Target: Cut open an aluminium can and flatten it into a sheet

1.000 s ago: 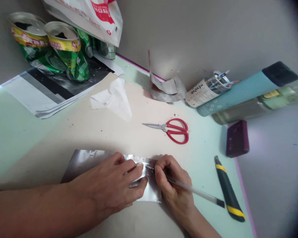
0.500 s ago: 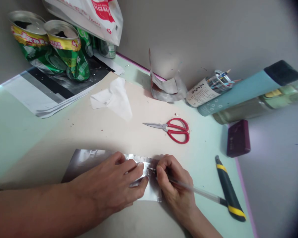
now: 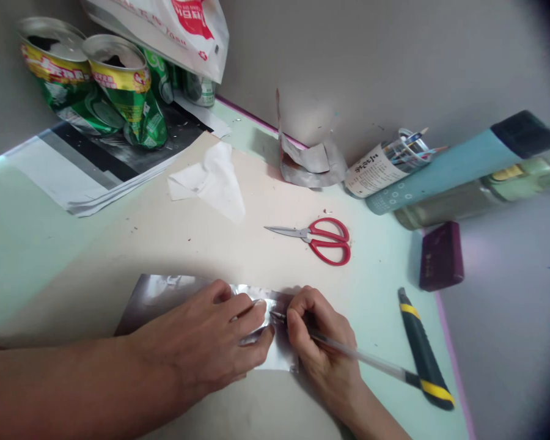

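Observation:
A shiny silver metal sheet (image 3: 158, 297) lies flat near the table's front. My left hand (image 3: 215, 336) presses down on it, fingers spread, with a small object that I cannot make out partly showing under the fingertips. At the sheet's right end, my right hand (image 3: 323, 348) grips a clear pen (image 3: 371, 359) between thumb and fingers. The pen tip touches or hovers just over the sheet beside my left fingertips. Its black rear end reaches over the handle of a black and yellow utility knife (image 3: 424, 351).
Red-handled scissors (image 3: 329, 241) and white tissue (image 3: 217, 183) lie behind the sheet. Crushed green cans (image 3: 142, 116) stand on papers (image 3: 68, 177) at back left. Cut metal (image 3: 311, 168), a pen holder (image 3: 371, 171), a blue cylinder (image 3: 444, 162) and a dark red box (image 3: 442, 256) sit farther right.
The pen tip has shifted very slightly left along the sheet with my right hand. My left hand keeps its place.

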`<state>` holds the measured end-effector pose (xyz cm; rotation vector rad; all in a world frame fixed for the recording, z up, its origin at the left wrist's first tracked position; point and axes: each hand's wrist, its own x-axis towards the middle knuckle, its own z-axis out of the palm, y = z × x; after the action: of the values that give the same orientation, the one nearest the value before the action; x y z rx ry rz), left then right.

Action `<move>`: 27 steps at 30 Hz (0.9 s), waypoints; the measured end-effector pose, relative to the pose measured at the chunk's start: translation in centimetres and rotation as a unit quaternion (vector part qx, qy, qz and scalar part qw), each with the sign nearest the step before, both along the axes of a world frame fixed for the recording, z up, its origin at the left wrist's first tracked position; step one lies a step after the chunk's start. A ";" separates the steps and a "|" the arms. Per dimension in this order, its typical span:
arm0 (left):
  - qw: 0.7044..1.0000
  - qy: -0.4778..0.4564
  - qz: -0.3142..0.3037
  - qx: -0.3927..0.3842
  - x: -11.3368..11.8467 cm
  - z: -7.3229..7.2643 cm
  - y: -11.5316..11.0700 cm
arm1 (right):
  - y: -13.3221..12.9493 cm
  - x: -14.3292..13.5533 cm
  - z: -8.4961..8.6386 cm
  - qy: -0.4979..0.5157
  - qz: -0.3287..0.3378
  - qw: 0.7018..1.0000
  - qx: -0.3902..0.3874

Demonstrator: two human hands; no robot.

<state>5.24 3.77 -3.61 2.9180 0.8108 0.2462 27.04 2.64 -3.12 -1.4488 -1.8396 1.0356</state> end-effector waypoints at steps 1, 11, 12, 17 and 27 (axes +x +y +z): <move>1.000 0.001 -0.002 0.000 0.0 0.0 0.0 | 0.0 0.0 0.0 0.000 0.001 1.000 -0.001; 1.000 -0.005 -0.002 0.007 0.0 -0.2 0.1 | 0.0 -0.1 0.1 0.010 -0.005 1.000 -0.006; 1.000 -0.004 -0.001 0.005 0.0 -0.2 0.1 | 0.0 -0.1 0.2 0.010 -0.005 1.000 -0.005; 1.000 -0.003 -0.005 0.009 0.0 0.2 0.2 | 0.0 -0.1 0.0 0.011 -0.003 1.000 -0.002; 1.000 0.002 0.001 0.017 0.1 0.5 0.2 | 0.0 0.1 0.0 0.003 0.022 1.000 -0.014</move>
<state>5.36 3.98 -3.15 2.9503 0.8196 0.2559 27.18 2.64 -3.16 -1.4246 -1.8676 1.0905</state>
